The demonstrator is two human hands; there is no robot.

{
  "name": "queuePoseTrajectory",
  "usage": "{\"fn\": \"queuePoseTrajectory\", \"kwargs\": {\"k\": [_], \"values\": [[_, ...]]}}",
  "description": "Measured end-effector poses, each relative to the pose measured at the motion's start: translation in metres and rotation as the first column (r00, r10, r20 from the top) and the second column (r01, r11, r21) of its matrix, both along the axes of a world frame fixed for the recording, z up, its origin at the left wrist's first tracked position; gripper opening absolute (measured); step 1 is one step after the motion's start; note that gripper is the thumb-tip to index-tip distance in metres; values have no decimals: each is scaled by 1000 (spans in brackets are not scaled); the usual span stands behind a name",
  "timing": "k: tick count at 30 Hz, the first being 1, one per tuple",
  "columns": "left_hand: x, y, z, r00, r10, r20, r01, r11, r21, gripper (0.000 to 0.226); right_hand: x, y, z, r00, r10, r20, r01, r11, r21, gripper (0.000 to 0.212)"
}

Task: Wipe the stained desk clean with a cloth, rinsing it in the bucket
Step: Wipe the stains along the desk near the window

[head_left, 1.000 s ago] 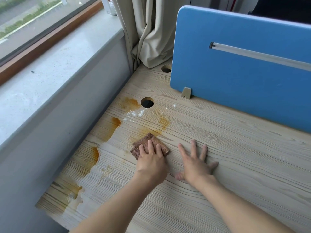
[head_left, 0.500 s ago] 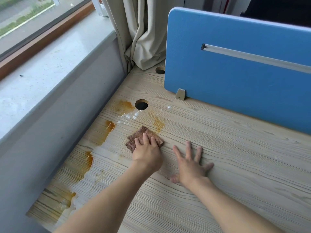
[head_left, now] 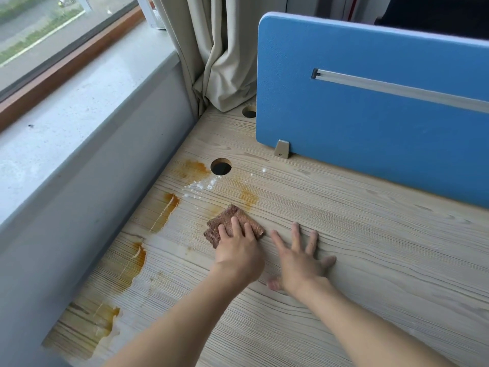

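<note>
While my left hand [head_left: 238, 256] lies flat on the cloth [head_left: 234, 211], its fingers are straight and press down on it without curling round it; the thumb is out of sight. Cloth: brown, folded to a rough square, one corner pointing away from me, flat on the desk [head_left: 383, 274]. The far and left parts of it stick out beyond my fingertips.

Right hand [head_left: 299, 258]: palm down on bare wood just to the right of the cloth, fingers spread wide, holding nothing. It is close to the cloth's right corner but does not touch it.

Stains [head_left: 166, 210]: orange-brown patches run along the left edge of the desk, from the near corner up to the round hole [head_left: 221, 166]. One more faint patch sits just beyond the cloth. White specks [head_left: 199, 187] are scattered between the hole and the cloth.

Hole: dark inside; I cannot tell what, if anything, is in it. A second hole [head_left: 248, 112] shows half hidden by the edge of the blue divider [head_left: 370, 123].

The divider stands upright across the far side of the desk, on a small metal foot [head_left: 282, 149]. Curtain [head_left: 222, 54] hangs in the corner, its hem on the desk. Window sill [head_left: 79, 107] runs along my left.
</note>
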State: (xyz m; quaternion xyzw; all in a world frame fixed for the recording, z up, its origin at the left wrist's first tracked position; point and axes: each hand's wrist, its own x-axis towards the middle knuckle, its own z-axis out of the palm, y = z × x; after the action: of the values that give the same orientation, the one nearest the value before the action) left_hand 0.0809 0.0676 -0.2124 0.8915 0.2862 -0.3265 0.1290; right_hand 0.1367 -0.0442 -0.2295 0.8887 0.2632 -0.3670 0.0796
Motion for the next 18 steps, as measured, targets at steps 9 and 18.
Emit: {"fn": "queuePoseTrajectory", "kwargs": {"k": [9, 18], "values": [[11, 17, -3, 999, -14, 35, 14, 1000, 2, 70, 37, 15, 7, 990, -138, -1, 137, 989, 48, 115], [41, 36, -5, 999, 12, 45, -13, 1000, 26, 69, 40, 20, 5, 989, -146, 4, 146, 989, 35, 119]]}}
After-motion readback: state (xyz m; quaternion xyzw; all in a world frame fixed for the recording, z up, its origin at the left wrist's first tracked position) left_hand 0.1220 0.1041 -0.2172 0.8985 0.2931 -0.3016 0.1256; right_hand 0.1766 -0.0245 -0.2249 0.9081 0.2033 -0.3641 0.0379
